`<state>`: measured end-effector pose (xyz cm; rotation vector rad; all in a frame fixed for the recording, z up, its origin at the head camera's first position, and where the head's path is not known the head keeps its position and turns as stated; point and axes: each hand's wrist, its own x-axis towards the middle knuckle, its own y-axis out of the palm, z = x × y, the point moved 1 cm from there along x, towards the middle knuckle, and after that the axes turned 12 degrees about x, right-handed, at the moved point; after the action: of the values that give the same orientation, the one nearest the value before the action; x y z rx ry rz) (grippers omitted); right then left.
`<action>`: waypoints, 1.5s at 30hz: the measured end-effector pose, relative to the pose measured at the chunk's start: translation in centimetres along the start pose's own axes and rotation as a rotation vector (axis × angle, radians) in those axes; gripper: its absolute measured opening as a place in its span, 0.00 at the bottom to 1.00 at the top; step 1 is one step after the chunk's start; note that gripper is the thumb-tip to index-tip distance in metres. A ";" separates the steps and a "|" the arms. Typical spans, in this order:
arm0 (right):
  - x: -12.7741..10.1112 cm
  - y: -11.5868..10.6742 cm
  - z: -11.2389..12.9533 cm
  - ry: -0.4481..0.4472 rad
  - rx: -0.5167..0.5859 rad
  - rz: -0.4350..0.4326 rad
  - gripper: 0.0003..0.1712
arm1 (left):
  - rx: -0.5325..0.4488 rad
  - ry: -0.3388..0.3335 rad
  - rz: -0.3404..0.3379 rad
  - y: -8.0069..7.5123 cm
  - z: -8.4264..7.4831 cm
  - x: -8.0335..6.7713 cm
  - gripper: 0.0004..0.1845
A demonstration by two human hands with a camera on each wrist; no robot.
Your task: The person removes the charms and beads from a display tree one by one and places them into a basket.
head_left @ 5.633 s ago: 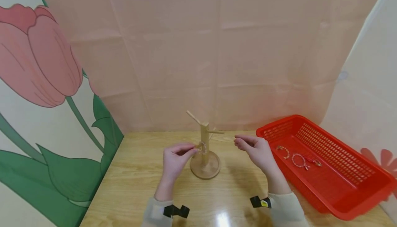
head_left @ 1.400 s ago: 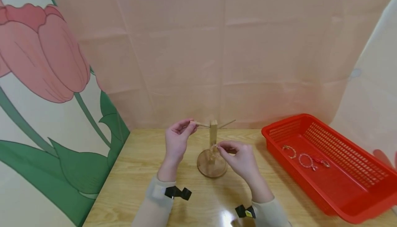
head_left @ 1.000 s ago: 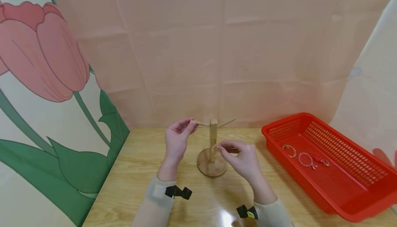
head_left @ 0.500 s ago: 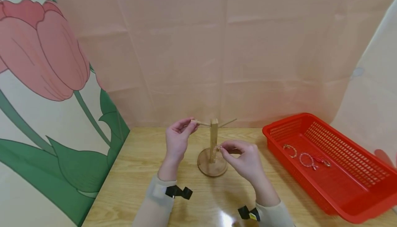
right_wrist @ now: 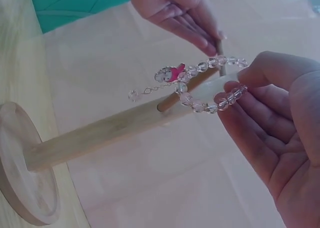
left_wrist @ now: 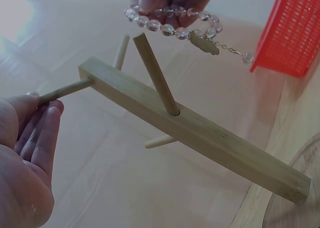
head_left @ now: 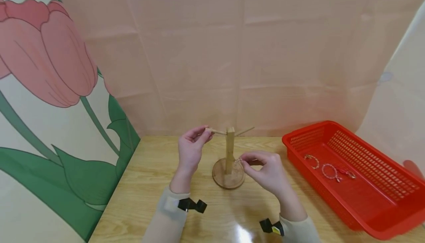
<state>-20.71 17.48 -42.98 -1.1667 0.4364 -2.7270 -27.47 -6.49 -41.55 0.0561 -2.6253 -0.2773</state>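
My right hand pinches a bracelet of clear beads between thumb and fingers. From the loop hang a small pink-and-white charm and a short chain ending in a bead. A wooden stand with a square post, several thin pegs and a round base stands upright. With thumb and fingertips my left hand holds the end of an upper peg. Just past the tip of the front peg is the bracelet in the left wrist view; in the right wrist view its loop overlaps a peg.
A red plastic basket with mesh sides stands at the right of the wooden table. Inside lie a gold-toned bracelet, a pink beaded bracelet and a red-corded piece. A pinkish sheet hangs behind.
The bracelet has passed from my left hand to my right, and the stand has turned. My left hand now grips a peg. Lately my right hand has drawn slightly rightward from the post.
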 end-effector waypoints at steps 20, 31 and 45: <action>0.3 -0.7 -0.7 0.082 -0.029 -0.004 0.11 | -0.006 -0.024 -0.020 -0.1 -0.3 0.0 0.11; 1.5 -2.9 -1.1 0.263 -0.034 -0.018 0.06 | -0.015 -0.034 -0.022 0.1 -0.2 0.1 0.12; 3.4 -8.9 1.1 0.445 -0.192 -0.031 0.09 | -0.016 -0.043 -0.027 0.1 -0.2 0.2 0.11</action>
<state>-22.37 24.83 -37.13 -0.5897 0.7502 -3.0211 -27.56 -6.47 -41.25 0.0811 -2.6666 -0.3122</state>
